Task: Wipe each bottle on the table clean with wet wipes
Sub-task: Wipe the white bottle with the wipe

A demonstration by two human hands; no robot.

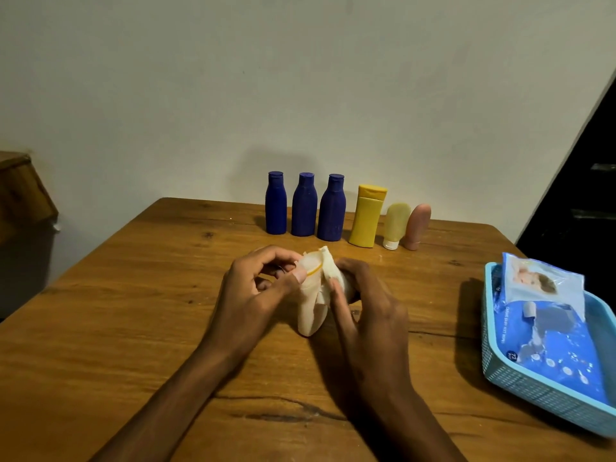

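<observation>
Here, at mid-table, a person's left hand (263,288) curls its thumb and fingers round a pale cream bottle (311,315) with a thin yellow band, while the right hand (363,308) pinches a wet wipe (328,271) against the bottle's upper part. Both hands are closed on what they hold; how much of the bottle the wipe has covered cannot be told.

Beyond the grip and slightly to its left, three dark blue bottles (305,208) stand upright in a row by the far edge of the wooden table (133,328). Straight beyond and to the right of the grip stand a yellow bottle (366,216), a small pale yellow tube (396,225) resting on its white cap, and a pink tube (418,226). Well to the right of the grip, a light blue basket (533,391) holds blue packs of wet wipes (550,331).

By the look of it, the job is in progress: one bottle is under the wipe, six stand apart in line, and nothing shows which of those are already clean.
</observation>
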